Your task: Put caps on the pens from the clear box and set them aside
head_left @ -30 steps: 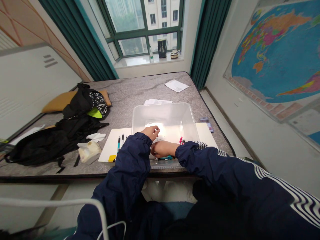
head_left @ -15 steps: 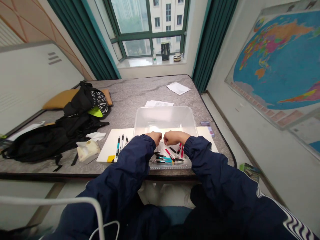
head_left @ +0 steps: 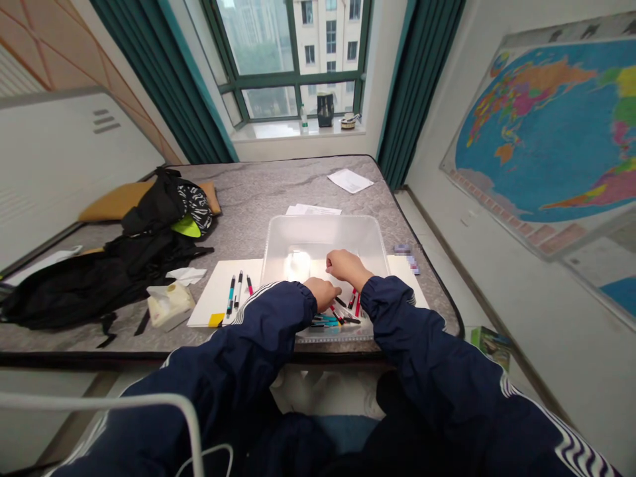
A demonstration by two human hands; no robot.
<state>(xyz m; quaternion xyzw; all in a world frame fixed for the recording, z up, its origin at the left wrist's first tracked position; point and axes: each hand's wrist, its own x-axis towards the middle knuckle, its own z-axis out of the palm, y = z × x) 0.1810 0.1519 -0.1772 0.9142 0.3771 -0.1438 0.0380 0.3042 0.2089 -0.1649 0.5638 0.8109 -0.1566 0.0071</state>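
A clear plastic bin [head_left: 322, 228] stands at the table's near edge, with several pens in its near part. My left hand [head_left: 322, 293] is low inside it, just above the blue pens [head_left: 325, 320] and beside a red pen [head_left: 336, 314]. Its fingers look pressed together; whatever they grip is hidden. Higher and a little farther back, my right hand [head_left: 346, 265] is curled closed over the bin, its contents out of sight. More red pens [head_left: 355, 299] lie below its wrist. Left of the bin, several pens [head_left: 239, 289] rest in a row on a white board [head_left: 209, 298].
A tissue pack [head_left: 169, 303] and a black backpack [head_left: 74, 285] occupy the left of the grey table [head_left: 258, 192]. Paper sheets [head_left: 350, 180] lie behind the bin. A yellow sticky note [head_left: 216, 320] is on the board's near corner. A white tube [head_left: 149, 399] crosses the lower left.
My left hand has moved right and nearer, down over the pens. My right hand has shifted slightly up and away from the pens. The view has tilted a little.
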